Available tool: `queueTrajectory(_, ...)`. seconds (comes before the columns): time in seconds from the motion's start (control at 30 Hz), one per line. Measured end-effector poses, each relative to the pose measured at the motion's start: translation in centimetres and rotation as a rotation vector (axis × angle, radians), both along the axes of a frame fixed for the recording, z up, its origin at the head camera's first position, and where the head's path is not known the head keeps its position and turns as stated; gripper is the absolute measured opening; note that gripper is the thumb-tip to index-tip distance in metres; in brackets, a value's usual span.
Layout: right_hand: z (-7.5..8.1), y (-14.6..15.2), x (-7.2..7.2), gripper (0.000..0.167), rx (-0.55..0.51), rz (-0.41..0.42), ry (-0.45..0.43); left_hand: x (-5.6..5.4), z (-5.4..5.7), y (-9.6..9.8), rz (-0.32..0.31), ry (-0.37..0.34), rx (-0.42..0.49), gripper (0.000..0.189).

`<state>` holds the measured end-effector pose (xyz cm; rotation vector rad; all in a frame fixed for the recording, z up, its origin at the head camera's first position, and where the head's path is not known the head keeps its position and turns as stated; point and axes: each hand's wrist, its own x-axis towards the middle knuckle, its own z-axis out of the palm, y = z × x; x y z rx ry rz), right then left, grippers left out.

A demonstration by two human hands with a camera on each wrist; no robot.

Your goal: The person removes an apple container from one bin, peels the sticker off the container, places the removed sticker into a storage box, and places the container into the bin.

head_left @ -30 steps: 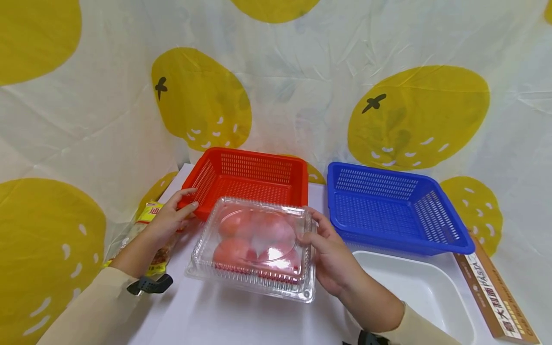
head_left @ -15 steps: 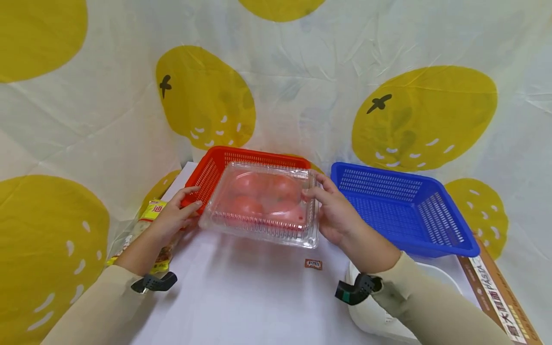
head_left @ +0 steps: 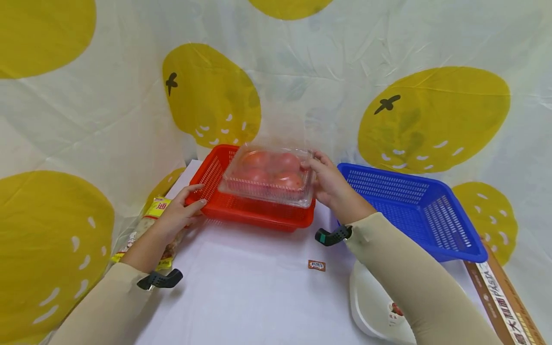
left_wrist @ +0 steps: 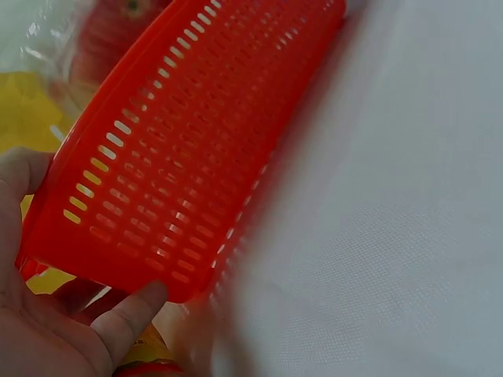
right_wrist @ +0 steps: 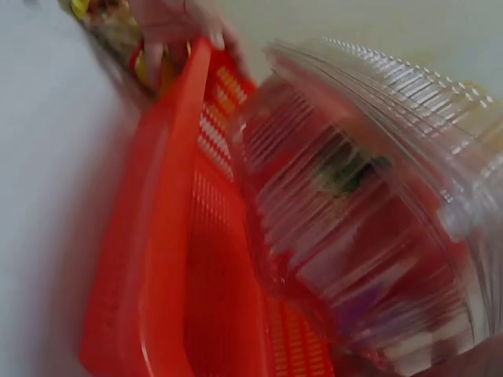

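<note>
My right hand (head_left: 329, 184) grips the right edge of a clear plastic clamshell box (head_left: 269, 194) with several red tomatoes (head_left: 254, 175) inside. The box is held over the red basket (head_left: 258, 219), tilted, and covers much of its opening in the head view. At the basket's left front corner, my left hand (head_left: 183, 211) holds the rim, and its thumb (left_wrist: 130, 318) lies along the slotted outer wall. From the right wrist, the clamshell (right_wrist: 354, 228) shows blurred beside the basket's rim (right_wrist: 169, 236), one tomato's green stem end showing through the ribbed plastic.
A blue basket (head_left: 388, 191) stands to the right. In front of it is a white tub (head_left: 362, 302), partly behind my right sleeve, and a brown pasta box (head_left: 500, 297). A small brown packet (head_left: 316, 265) lies mid-table. Left of the red basket lies a yellow food bag (head_left: 156, 208).
My right hand has carried the tomato box away from me, from in front of the red basket to over it. The left hand has stayed at the basket's corner.
</note>
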<state>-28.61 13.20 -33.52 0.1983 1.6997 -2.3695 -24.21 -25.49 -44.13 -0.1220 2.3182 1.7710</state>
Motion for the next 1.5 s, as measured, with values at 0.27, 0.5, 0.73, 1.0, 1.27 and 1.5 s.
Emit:
queueTrajectory(0.27,-2.4,-1.6,-3.6,0.036,0.083,0.014,0.046,0.2,0.4,0.7,0.045,-0.031,0.048,0.066)
queueTrajectory(0.5,-3.8,-3.0,-5.4,0.027,0.171,0.033,-0.038,0.5,0.4,0.7,0.055,-0.034,0.070,0.066)
queueTrajectory(0.73,-4.4,-3.0,-6.8,0.056,0.247,0.098,-0.072,0.7,0.7,1.0,0.072,-0.050,0.050,0.065)
queueTrajectory(1.0,-5.0,-3.9,-8.1,0.069,0.327,0.233,-0.001,0.6,0.5,0.7,0.052,-0.043,0.041,0.067)
queueTrajectory(1.27,-6.3,-4.5,-8.5,0.074,0.435,0.295,-0.001,1.1,0.1,0.5,0.045,-0.054,0.006,0.069)
queueTrajectory(1.5,-7.1,-3.7,-9.1,0.067,0.555,0.263,0.079,0.7,0.4,1.0,0.038,-0.034,0.039,0.067)
